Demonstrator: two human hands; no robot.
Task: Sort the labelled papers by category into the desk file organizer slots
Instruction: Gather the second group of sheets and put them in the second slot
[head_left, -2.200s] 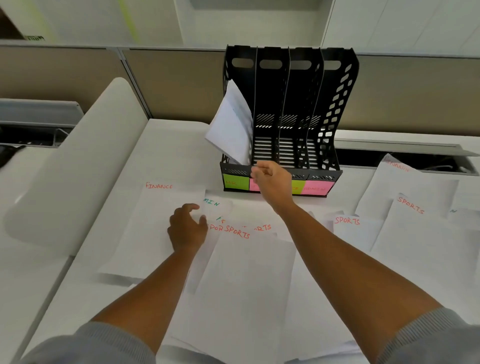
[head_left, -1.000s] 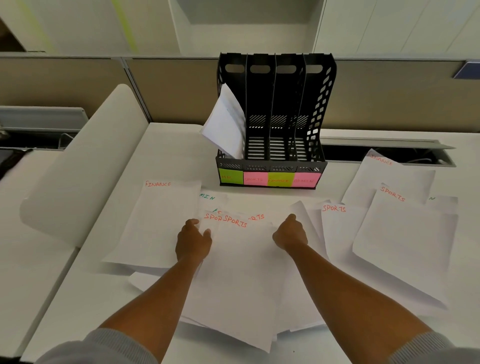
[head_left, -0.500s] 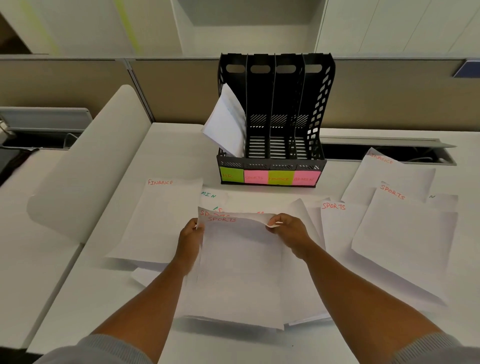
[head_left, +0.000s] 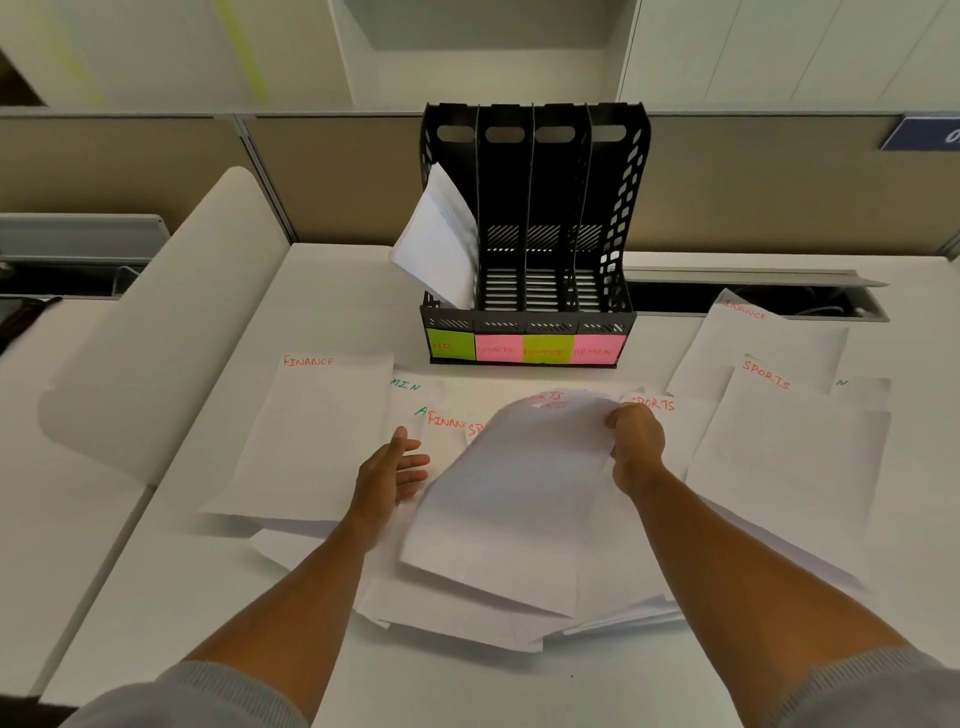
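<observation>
A black four-slot file organizer (head_left: 613, 218) stands at the back of the desk, its slots tagged HR, SPORTS, FINANCE and ADMIN on green and pink notes. White sheets (head_left: 439, 244) lean in the HR slot; the other three slots look bare. My right hand (head_left: 634, 447) grips the top right corner of a SPORTS paper (head_left: 514, 493), lifted and curled above the pile. To the sheet's left my left hand (head_left: 387, 473) hovers open, apart from it. Beneath lie papers labelled FINANCE (head_left: 447, 422) and SPORTS.
A large FINANCE sheet (head_left: 311, 436) lies to the left. More SPORTS papers (head_left: 789, 457) and another FINANCE sheet (head_left: 758, 343) overlap at the right. A white curved panel (head_left: 156, 332) borders the desk's left side; a cable trough (head_left: 753, 299) runs behind the papers.
My left hand has let go of the SPORTS paper and opened. My right hand alone has raised the sheet, which now curls and tilts to the right.
</observation>
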